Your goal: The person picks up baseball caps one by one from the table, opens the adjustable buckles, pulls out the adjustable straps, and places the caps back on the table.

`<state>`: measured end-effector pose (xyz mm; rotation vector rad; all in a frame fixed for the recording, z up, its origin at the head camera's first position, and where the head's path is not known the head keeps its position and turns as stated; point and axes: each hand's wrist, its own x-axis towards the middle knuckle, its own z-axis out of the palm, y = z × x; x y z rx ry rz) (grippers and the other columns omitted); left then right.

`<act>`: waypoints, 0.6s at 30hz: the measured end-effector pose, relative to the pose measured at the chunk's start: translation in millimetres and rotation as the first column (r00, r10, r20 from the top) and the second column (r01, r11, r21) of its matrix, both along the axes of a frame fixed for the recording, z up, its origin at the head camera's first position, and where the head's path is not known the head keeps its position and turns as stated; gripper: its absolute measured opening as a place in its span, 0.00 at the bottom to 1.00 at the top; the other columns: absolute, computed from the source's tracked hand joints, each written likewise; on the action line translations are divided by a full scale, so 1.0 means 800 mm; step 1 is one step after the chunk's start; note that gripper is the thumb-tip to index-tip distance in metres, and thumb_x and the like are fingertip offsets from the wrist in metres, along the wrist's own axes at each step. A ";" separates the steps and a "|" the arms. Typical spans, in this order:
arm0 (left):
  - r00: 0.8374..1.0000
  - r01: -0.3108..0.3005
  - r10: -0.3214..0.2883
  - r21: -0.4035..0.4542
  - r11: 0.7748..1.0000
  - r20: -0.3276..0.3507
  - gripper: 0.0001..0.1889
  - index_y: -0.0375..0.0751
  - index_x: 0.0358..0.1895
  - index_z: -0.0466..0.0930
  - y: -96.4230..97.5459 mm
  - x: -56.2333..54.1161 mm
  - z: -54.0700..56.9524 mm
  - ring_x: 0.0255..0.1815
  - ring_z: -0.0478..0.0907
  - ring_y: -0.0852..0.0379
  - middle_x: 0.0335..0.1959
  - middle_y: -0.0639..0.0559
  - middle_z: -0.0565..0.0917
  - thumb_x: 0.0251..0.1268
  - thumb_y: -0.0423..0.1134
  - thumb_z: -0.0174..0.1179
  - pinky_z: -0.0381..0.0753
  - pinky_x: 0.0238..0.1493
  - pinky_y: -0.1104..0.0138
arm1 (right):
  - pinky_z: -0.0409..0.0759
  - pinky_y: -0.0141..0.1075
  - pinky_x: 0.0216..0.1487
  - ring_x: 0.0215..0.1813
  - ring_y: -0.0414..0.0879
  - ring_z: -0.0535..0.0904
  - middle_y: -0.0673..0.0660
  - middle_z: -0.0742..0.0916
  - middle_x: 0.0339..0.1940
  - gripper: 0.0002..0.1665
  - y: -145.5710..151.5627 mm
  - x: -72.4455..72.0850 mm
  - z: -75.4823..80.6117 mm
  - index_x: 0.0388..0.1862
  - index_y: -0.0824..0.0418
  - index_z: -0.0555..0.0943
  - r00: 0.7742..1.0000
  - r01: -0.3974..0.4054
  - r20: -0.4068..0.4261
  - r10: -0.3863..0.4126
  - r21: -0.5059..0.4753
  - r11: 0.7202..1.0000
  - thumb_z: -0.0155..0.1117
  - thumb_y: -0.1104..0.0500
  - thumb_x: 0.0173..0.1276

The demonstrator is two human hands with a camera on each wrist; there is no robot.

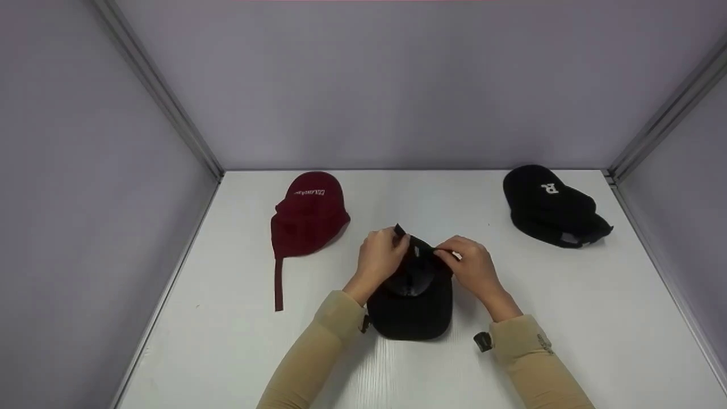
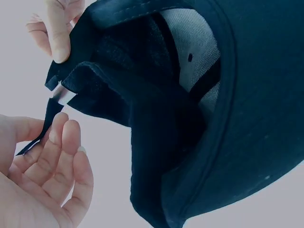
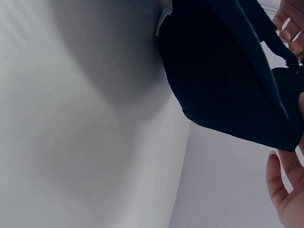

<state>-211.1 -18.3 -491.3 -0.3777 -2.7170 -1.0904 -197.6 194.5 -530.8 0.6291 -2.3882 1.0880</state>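
A black baseball cap (image 1: 412,318) lies between both hands, its brim toward the person and its hollow inside facing up. My left hand (image 1: 379,255) pinches the loose end of the cap's back strap (image 2: 52,112) between thumb and forefinger, the other fingers loosely bent beneath it. In the left wrist view that strap runs through a metal buckle (image 2: 63,94). Close to the buckle, my right hand (image 1: 471,267) pinches the cap's back edge between thumb and fingers. The right wrist view shows the cap's dark side (image 3: 223,80) with the right hand at its edge.
A dark red cap (image 1: 309,227) with white lettering lies at the back left, its strap (image 1: 278,287) stretched toward the front. At the back right rests another black cap (image 1: 545,210) with a white R. Pale walls (image 1: 363,85) enclose the white table (image 1: 227,341).
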 end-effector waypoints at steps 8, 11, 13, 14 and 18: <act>1.000 0.009 -0.009 -0.010 1.000 -0.027 0.18 0.45 0.20 0.71 0.000 0.006 -0.005 0.20 0.72 0.59 0.18 0.56 0.77 0.69 0.43 0.60 0.71 0.23 0.64 | 0.79 0.40 0.33 0.32 0.39 0.80 0.47 0.86 0.30 0.05 0.004 0.004 -0.004 0.32 0.57 0.88 0.998 0.051 -0.043 -0.050 0.024 0.998 0.73 0.67 0.60; 1.000 0.008 -0.008 -0.008 1.000 -0.025 0.17 0.44 0.20 0.72 -0.001 0.007 -0.005 0.20 0.74 0.59 0.18 0.56 0.78 0.69 0.42 0.60 0.72 0.23 0.63 | 0.78 0.39 0.34 0.33 0.38 0.81 0.46 0.86 0.30 0.05 0.004 0.005 -0.005 0.32 0.57 0.88 0.997 0.059 -0.055 -0.058 0.024 0.998 0.74 0.67 0.60; 1.000 0.010 -0.010 -0.005 1.000 -0.021 0.17 0.44 0.21 0.74 -0.002 0.006 -0.005 0.21 0.75 0.58 0.18 0.56 0.79 0.69 0.43 0.60 0.73 0.24 0.63 | 0.78 0.39 0.35 0.33 0.39 0.81 0.46 0.87 0.31 0.05 0.003 0.005 -0.005 0.32 0.57 0.88 0.996 0.067 -0.067 -0.066 0.024 0.997 0.74 0.66 0.60; 1.000 0.012 -0.012 -0.002 1.000 -0.017 0.16 0.44 0.21 0.75 -0.003 0.006 -0.005 0.21 0.76 0.58 0.18 0.56 0.80 0.69 0.43 0.60 0.74 0.24 0.63 | 0.78 0.39 0.35 0.33 0.39 0.82 0.46 0.87 0.30 0.05 0.003 0.005 -0.005 0.32 0.56 0.88 0.995 0.074 -0.074 -0.072 0.025 0.997 0.74 0.66 0.59; 1.000 0.029 -0.029 0.015 0.999 0.003 0.15 0.43 0.23 0.78 -0.005 0.005 -0.007 0.21 0.77 0.60 0.18 0.58 0.80 0.70 0.43 0.60 0.75 0.25 0.64 | 0.78 0.40 0.35 0.33 0.40 0.82 0.46 0.87 0.30 0.05 0.002 0.006 -0.005 0.31 0.56 0.88 0.992 0.091 -0.090 -0.088 0.032 0.995 0.75 0.66 0.59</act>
